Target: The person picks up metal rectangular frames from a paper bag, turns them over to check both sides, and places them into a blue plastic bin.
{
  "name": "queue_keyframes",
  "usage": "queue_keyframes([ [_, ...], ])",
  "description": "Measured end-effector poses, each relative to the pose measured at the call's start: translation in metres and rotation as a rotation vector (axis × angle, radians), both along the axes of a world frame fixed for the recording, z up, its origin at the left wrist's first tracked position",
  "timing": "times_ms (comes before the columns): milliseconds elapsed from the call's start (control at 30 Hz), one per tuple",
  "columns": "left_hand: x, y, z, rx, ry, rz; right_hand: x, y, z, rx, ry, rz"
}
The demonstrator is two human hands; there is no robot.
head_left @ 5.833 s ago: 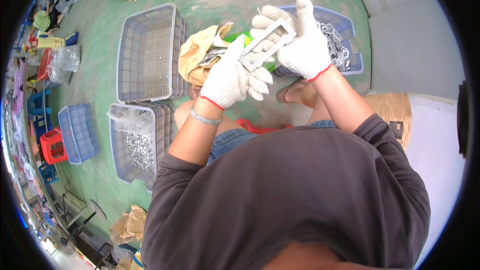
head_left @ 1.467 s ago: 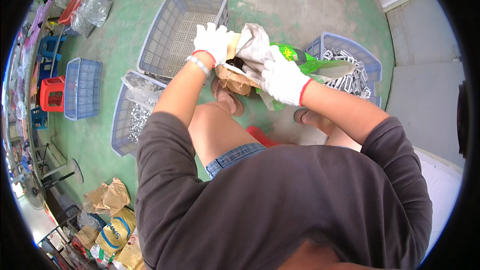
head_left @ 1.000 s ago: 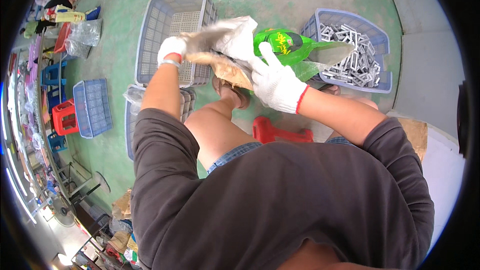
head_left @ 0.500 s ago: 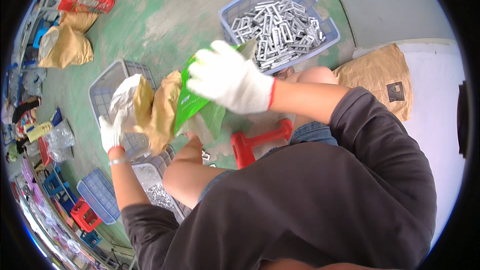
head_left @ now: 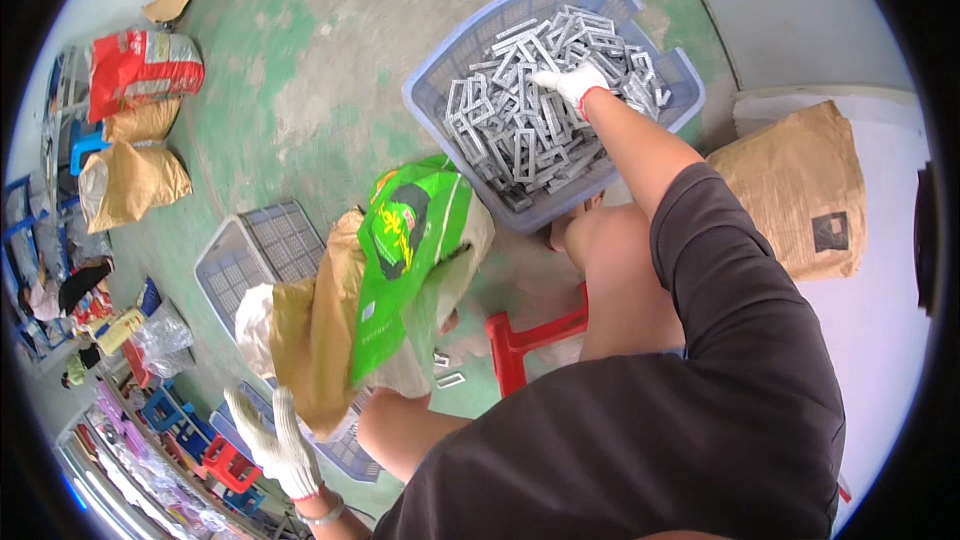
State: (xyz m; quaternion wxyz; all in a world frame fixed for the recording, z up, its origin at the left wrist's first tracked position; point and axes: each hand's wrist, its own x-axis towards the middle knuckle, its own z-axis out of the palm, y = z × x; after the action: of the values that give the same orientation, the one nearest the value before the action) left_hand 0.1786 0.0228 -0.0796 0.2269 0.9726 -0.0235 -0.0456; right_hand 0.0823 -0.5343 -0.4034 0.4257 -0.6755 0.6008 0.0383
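My right hand, in a white knit glove, rests on a heap of grey metal rectangular frames in a blue plastic basket. Its thumb stretches out apart from the palm; the other fingers are partly hidden, and no frame shows clearly held. Wearing a matching glove, my left hand is open with fingers spread, just below a brown paper bag with a white lining. Against that bag leans a green printed plastic bag. Both bags stand between my legs and a grey crate.
A red plastic stool is beneath me. Two loose frames lie on the green floor. A closed brown paper sack leans at the right. Along the left wall are a red sack, paper bags and cluttered shelving.
My right hand has left the green bag and reached into the basket of frames. My left hand has come off the paper bag's side and dropped lower. The view has shifted too.
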Motion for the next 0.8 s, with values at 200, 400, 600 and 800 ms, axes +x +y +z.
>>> queue_keyframes([
  [200, 0.041, -0.052, 0.006, 0.209, -0.002, -0.049, 0.058, -0.051, -0.021, 0.057, 0.128, -0.418],
  [400, 0.059, -0.066, -0.002, 0.401, 0.087, -0.221, 0.107, -0.069, -0.041, 0.133, 0.339, -0.542],
  [600, 0.06, -0.09, -0.02, 0.327, 0.073, -0.152, 0.094, -0.074, -0.071, 0.061, 0.287, -0.493],
  [800, 0.067, -0.089, -0.002, 0.525, -0.134, -0.516, 0.071, -0.064, -0.054, -0.038, 0.256, -0.408],
])
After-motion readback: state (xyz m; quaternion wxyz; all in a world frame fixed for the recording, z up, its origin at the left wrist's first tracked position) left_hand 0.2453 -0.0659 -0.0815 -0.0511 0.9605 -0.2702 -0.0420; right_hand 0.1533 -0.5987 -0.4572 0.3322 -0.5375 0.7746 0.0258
